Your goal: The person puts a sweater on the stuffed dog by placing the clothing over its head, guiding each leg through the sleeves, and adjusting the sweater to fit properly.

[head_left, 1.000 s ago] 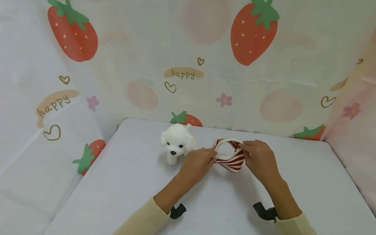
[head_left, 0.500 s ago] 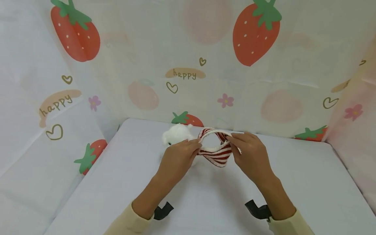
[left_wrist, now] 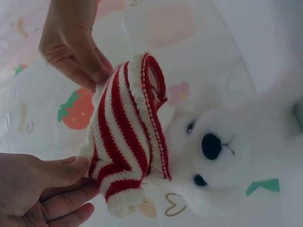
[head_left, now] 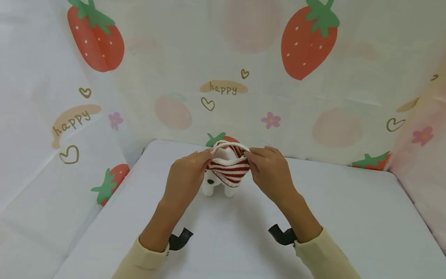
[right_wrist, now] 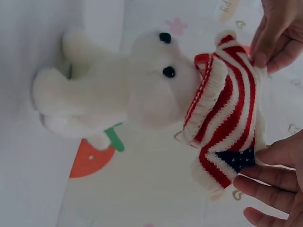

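Note:
A white plush dog (head_left: 210, 189) stands on all fours on the table, its black nose showing below a small knitted sweater (head_left: 230, 169). Red and white stripes run over the sweater, with a dark blue patch (right_wrist: 240, 159) on one side. My left hand (head_left: 185, 176) pinches one edge of the sweater's upper opening between thumb and fingers. On the opposite side my right hand (head_left: 272, 173) pinches the same rim, so the opening is spread. In the left wrist view the sweater's lower hem (left_wrist: 150, 118) is right at the top of the dog's head (left_wrist: 210, 146).
The white table (head_left: 331, 217) has a printed strawberry curtain (head_left: 292, 97) behind it and at its sides. Black curved pieces (head_left: 181, 239) stick out at both wrists, beside the cream sleeves (head_left: 143, 259).
Both hands have carried the sweater leftward and slightly up from beside the dog to over its head. The dog's head and eyes are now largely covered in the head view.

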The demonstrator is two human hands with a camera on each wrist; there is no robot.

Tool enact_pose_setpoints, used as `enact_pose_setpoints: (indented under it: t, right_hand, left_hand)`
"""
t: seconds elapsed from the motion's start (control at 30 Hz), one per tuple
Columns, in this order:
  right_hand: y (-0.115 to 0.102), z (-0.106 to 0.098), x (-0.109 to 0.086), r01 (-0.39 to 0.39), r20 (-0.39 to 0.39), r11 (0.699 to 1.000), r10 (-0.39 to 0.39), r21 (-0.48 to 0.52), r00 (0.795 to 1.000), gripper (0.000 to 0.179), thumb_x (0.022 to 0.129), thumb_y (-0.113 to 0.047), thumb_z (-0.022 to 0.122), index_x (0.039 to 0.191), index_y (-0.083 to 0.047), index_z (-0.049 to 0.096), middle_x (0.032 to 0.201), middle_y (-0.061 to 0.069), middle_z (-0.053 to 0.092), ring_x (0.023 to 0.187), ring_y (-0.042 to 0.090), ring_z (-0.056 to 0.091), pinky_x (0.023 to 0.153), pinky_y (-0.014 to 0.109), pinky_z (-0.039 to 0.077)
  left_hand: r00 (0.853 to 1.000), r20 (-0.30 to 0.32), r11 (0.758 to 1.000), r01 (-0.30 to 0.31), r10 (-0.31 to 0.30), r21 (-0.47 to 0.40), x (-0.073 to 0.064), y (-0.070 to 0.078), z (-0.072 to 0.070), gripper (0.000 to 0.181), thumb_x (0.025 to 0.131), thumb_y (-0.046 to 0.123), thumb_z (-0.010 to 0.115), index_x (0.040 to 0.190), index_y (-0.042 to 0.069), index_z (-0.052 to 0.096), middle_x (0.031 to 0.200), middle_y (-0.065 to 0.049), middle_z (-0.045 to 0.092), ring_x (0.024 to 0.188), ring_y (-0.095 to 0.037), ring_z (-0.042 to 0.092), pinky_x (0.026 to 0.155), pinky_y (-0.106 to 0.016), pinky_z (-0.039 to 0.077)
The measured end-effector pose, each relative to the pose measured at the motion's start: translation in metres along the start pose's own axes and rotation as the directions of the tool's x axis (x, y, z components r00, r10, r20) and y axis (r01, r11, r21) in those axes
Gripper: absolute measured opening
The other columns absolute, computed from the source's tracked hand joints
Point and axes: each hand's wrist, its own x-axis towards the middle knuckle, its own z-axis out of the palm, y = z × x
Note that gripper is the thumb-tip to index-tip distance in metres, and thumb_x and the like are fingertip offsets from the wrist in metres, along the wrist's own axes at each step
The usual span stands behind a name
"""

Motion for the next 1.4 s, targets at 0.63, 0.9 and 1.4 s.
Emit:
enact_pose_setpoints:
  t: [0.63, 0.9, 1.4]
  right_hand:
    - [-0.006, 0.035, 0.024, -0.072, 0.125, 0.986, 0.091, -0.15, 0.988, 0.031, 0.095, -0.01, 0.067, 0.125, 0.0, 0.069, 0.12, 0.015, 0.072, 0.114, 0.029, 0.068, 0.103, 0.054, 0.046]
    - [-0.002, 0.042, 0.017, -0.114, 0.086, 0.993, 0.111, 0.028, 0.99, 0.042, 0.099, -0.01, 0.063, 0.14, -0.002, 0.058, 0.137, 0.015, 0.062, 0.13, 0.031, 0.056, 0.11, 0.05, 0.041]
    - [0.017, 0.062, -0.028, 0.218, -0.119, 0.976, -0.213, 0.025, 0.97, 0.037, 0.08, -0.021, 0.089, 0.11, -0.006, 0.074, 0.087, 0.006, 0.074, 0.073, 0.02, 0.071, 0.066, 0.035, 0.06]
  left_hand:
    - [0.994, 0.029, 0.993, 0.106, -0.108, 0.047, 0.008, -0.023, 0.009, 0.019, 0.094, 0.007, 0.071, 0.113, 0.004, 0.071, 0.102, -0.016, 0.076, 0.09, -0.036, 0.073, 0.078, -0.046, 0.059]
    - [0.983, 0.06, 0.984, 0.173, -0.175, 0.037, 0.011, -0.033, 0.014, 0.017, 0.097, 0.011, 0.069, 0.113, 0.004, 0.071, 0.1, -0.015, 0.076, 0.078, -0.032, 0.073, 0.063, -0.043, 0.057]
    - [0.984, 0.029, 0.983, 0.177, -0.178, 0.04, 0.011, -0.043, 0.017, 0.015, 0.097, 0.016, 0.07, 0.11, 0.008, 0.074, 0.095, -0.011, 0.077, 0.065, -0.021, 0.066, 0.055, -0.038, 0.053]
